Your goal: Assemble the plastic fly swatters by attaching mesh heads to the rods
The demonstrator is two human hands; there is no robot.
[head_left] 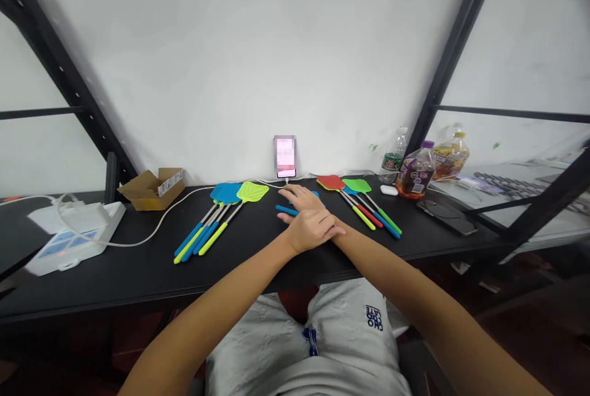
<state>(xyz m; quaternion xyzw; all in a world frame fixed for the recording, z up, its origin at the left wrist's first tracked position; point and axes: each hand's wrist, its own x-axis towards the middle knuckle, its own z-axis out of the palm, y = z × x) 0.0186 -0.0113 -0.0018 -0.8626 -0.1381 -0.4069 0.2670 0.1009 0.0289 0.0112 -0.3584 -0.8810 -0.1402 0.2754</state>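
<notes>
Quick shot of my desk: my hands are together and crossed in front of me, with my left hand (313,230) lying open across the wrist of my right hand (297,200). My right hand is on top of a blue fly swatter (283,209), which is lying on the black desk (138,273) right in the middle, with its blue handle sticking out past my fingers and a bit of its head showing on the far side (can't tell from up here whether my fingers are actually wrapped around it or just resting on it). On my left there's a fanned-out bunch of blue and lime swatters (239,193), and on my right a bunch with red and green heads (329,182), all with their handles pointing toward me. I'd guess these things weigh next to nothing: thin metal shaft, floppy plastic mesh head, so they'll probably whip around a little but shouldn't break easily. The coloured grip looks like the place to grab, since it seems a bit rubbery and less slippery than the bare shaft, while the head would just flex. Behind them, a phone (284,156) with a pixelated screen stands plugged into a white cable (249,182), and there's a cardboard box (152,189) off to the left and a plastic water bottle (394,156) to the right.
</notes>
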